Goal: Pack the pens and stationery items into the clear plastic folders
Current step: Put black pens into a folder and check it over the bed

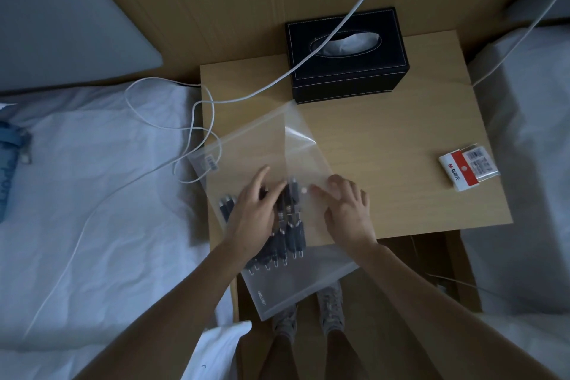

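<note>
A clear plastic folder (246, 148) lies slanted on the small wooden table (401, 145), its near end overhanging the front edge. Several dark pens (288, 237) lie side by side inside it. My left hand (254, 216) rests flat on the folder over the pens with fingers stretched out. To its right, my right hand (345, 203) presses the folder's flap down beside the white snap button (304, 190). A small red and white stationery pack (468, 168) lies at the table's right edge, apart from both hands.
A black tissue box (345, 55) stands at the back of the table. White cables (197, 120) run across the table's left edge and over the bed (92, 194) on the left. Another bed (524, 163) borders the right. My feet (308, 311) show below the table.
</note>
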Demonstrator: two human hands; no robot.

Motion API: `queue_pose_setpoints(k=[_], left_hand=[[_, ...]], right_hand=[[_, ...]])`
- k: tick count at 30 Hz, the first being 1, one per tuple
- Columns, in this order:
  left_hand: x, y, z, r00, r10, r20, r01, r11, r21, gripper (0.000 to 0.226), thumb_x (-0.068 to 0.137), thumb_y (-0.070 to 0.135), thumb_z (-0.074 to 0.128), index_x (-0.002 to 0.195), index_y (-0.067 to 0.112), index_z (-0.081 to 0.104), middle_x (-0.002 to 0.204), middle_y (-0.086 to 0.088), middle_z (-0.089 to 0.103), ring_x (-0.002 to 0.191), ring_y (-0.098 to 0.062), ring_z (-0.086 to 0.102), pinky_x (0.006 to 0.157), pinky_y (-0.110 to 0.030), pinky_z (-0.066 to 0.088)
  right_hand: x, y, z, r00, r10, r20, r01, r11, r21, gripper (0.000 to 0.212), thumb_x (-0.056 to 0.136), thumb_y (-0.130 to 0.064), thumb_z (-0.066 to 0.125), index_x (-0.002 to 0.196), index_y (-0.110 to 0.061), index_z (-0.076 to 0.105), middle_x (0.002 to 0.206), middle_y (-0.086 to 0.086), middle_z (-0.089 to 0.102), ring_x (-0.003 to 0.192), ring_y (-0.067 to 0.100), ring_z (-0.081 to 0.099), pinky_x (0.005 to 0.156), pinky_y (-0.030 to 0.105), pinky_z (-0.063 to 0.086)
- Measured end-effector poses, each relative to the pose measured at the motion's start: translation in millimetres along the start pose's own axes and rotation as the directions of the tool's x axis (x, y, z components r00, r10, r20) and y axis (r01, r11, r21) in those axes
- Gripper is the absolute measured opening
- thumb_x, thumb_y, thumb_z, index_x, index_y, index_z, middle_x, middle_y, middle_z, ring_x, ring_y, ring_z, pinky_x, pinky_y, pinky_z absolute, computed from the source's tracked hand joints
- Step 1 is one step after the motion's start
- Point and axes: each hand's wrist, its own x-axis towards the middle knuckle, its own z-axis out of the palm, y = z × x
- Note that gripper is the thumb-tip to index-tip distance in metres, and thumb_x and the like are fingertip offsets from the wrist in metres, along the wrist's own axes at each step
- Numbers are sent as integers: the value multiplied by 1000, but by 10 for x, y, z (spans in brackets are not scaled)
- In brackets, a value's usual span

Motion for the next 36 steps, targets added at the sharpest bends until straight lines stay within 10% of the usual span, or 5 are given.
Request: queue_pose_setpoints(k=[6,9,21,25,36], left_hand=[[-358,-398,-154,897,-428,-109,424,904,-51,33,92,12,55,125,10,51,137,-17,41,122,-37,48,91,-49,48],[-533,-482,-188,844,-533,-55,530,846,-54,35,96,20,51,128,9,46,128,-16,48,115,-33,52,88,-43,49],[-604,-501,-16,771,-635,48,599,697,-394,65,85,13,68,140,5,35,118,-11,59,101,-27,62,85,-43,54],[-647,-517,6,746,-662,72,598,618,-510,43,86,10,66,126,4,49,107,-7,65,96,-26,64,82,-41,53],[-764,-296,-555,742,-627,-237,333,652,-682,28,101,20,41,123,10,54,117,-7,53,102,-21,61,82,-41,57]], right_hand=[[222,32,-134,892,438,109,-448,830,333,48,91,-9,54,137,-12,44,129,11,45,117,27,44,103,41,37],[416,30,-165,840,504,198,-535,716,449,30,88,-13,54,118,-11,57,111,9,55,98,27,53,73,28,46],[407,-25,-71,824,450,345,-542,448,711,22,92,-3,55,74,-15,55,68,2,53,61,18,44,60,30,38],[279,-70,-133,833,415,366,-511,321,798,25,92,5,52,77,-15,52,71,3,59,60,13,52,55,27,47],[26,-457,-962,935,319,154,-259,319,912,16,91,2,56,86,-13,60,78,0,72,75,20,67,69,33,52]])
